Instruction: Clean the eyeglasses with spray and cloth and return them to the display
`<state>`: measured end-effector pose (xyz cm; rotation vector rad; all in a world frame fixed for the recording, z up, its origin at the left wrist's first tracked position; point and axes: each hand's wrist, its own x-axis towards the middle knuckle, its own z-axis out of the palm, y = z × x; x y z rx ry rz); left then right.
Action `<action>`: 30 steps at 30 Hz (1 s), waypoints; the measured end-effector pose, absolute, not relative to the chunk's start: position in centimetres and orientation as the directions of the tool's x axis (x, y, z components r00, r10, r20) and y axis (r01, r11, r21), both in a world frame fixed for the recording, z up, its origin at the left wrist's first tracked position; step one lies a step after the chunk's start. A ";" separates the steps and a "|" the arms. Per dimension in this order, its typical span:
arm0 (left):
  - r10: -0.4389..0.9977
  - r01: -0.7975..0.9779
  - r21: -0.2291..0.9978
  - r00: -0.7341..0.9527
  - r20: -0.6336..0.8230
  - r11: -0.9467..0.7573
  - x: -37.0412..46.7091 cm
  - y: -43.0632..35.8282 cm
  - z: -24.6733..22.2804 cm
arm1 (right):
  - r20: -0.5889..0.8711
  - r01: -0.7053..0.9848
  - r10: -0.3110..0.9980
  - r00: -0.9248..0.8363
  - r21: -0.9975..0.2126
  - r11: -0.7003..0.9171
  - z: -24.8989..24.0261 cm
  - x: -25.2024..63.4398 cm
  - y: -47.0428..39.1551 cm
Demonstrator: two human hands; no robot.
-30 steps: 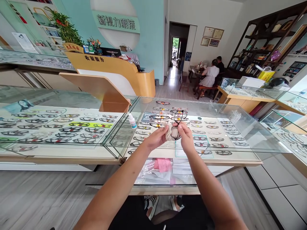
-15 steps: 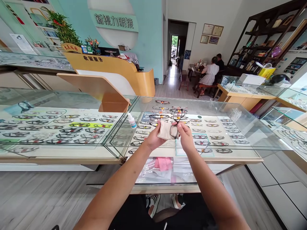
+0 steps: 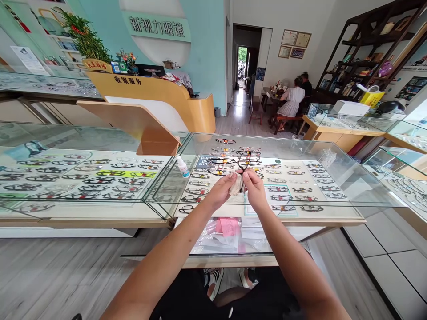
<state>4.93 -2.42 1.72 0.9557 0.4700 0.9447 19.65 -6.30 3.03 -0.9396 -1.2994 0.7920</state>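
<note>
A white spray bottle (image 3: 183, 167) stands on the glass-topped table (image 3: 333, 218); the left hand (image 3: 220, 192) grips a pale cloth (image 3: 235, 187), partly hiding black glasses (image 3: 245, 162) above the glass, their visible length pointing away from the person; the right hand (image 3: 255, 189) pinches them; display frames (image 3: 304, 190) lie in rows inside the case.

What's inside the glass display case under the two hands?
Rows of eyeglass frames, several with red or orange spots. Part of the middle is covered by the left hand, right hand, cloth and black glasses; what lies directly behind those can't be fully seen.
</note>
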 end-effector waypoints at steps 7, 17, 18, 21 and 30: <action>0.885 -0.436 0.880 0.464 0.041 0.188 5.4 -2.7 1.8 | 0.409 0.027 0.902 0.142 -0.912 0.409 2.7 19.2 -6.3; 0.808 -0.348 0.910 0.589 0.025 0.225 4.3 -2.6 2.0 | 0.358 -0.027 0.924 0.138 -0.931 0.365 2.4 19.5 -5.9; 0.799 -0.336 0.916 0.601 0.030 0.218 4.2 -2.6 2.0 | 0.349 -0.032 0.926 0.142 -0.934 0.357 2.4 19.6 -5.8; 0.772 -0.311 0.931 0.633 0.053 0.191 4.0 -2.6 2.1 | 0.302 -0.048 0.938 0.168 -0.948 0.314 2.4 20.0 -5.7; 0.830 -0.329 0.936 0.551 0.082 0.126 4.6 -2.4 1.5 | 0.336 -0.041 0.936 0.104 -0.939 0.341 3.1 20.1 -6.2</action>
